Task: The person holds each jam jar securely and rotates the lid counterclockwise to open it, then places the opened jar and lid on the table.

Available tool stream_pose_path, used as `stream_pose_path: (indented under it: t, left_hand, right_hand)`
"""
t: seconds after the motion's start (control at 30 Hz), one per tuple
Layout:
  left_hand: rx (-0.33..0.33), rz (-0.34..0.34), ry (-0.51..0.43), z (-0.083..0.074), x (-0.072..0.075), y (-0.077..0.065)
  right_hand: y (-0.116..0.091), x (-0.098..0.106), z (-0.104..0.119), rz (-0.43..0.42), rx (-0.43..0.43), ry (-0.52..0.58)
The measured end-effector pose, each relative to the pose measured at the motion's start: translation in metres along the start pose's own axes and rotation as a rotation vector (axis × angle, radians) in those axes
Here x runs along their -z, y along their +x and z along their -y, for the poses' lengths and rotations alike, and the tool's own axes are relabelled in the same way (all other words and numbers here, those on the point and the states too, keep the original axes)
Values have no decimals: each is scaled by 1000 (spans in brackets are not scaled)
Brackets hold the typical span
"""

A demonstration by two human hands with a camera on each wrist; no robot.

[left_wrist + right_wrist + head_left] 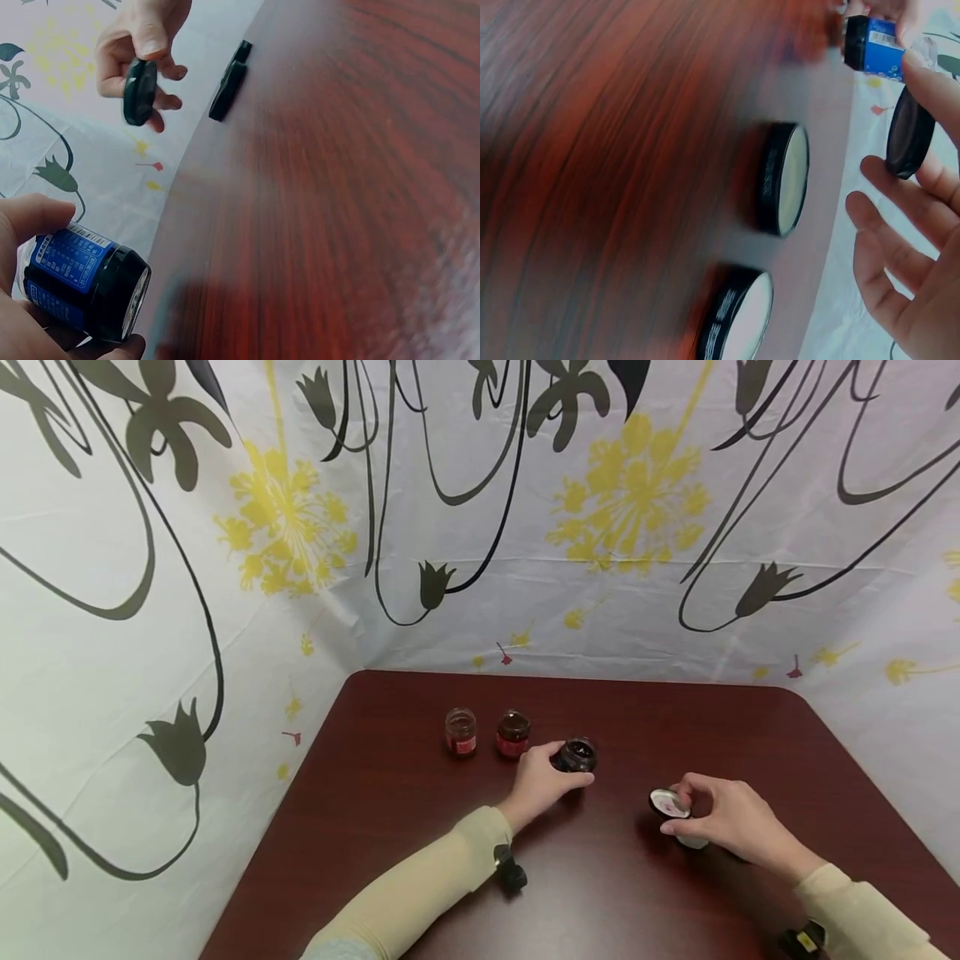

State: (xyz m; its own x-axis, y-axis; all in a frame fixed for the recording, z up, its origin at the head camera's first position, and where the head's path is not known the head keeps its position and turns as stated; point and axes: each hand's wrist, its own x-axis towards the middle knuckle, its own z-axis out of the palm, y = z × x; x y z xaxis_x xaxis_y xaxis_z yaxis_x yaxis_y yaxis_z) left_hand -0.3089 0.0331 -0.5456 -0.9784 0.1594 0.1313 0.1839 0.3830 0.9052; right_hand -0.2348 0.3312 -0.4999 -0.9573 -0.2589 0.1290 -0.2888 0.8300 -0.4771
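My left hand (543,779) grips a small dark glass jar (577,755) with a blue label, fingers and thumb around its sides. The uncovered mouth points up, and in the left wrist view the jar's (86,281) base shows, held off the table. Off to the right, my right hand (735,818) pinches a black lid (911,135) by its rim, thumb against fingertips. This lid (139,91) is tilted on edge above the table and apart from the jar. Two more black lids (784,180) lie on the table below the right hand.
Two small glass jars with red labels, one at far left (461,732) and one beside it (513,734), stand left of the left hand, uncovered. The dark red wooden table (420,810) meets a patterned cloth (480,552) along its back and sides.
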Motion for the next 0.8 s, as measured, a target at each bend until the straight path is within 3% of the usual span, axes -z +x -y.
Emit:
stream_pose_path:
  t: [0.4,0.8]
  left_hand:
    - [2,-60,7,3,-2,7]
    - [17,-126,1,4,-7,12]
  right_hand:
    - [2,11,-26,64,-70,-183]
    - [7,18,-42,28,-94,-262]
